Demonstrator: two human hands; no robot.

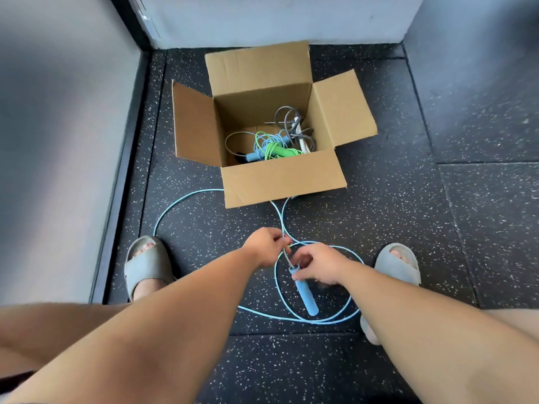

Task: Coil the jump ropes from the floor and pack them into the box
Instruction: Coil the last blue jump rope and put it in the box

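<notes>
A light blue jump rope [175, 204] lies in loose loops on the dark speckled floor between my feet and runs up under the front of the box. My right hand [319, 265] grips the top of its blue foam handle [306, 298], which hangs slanted down. My left hand [267, 244] pinches the cord just above that handle. The open cardboard box [281, 177] stands ahead with its flaps spread. Inside lie coiled ropes: a green one [277, 150], a blue-handled one [253, 156] and a grey one [288, 118].
Grey walls close in on the left [58, 141] and behind the box. My feet in grey slippers stand at left [145, 265] and right [398, 265] of the rope loops. Rubber floor tiles stretch away to the right.
</notes>
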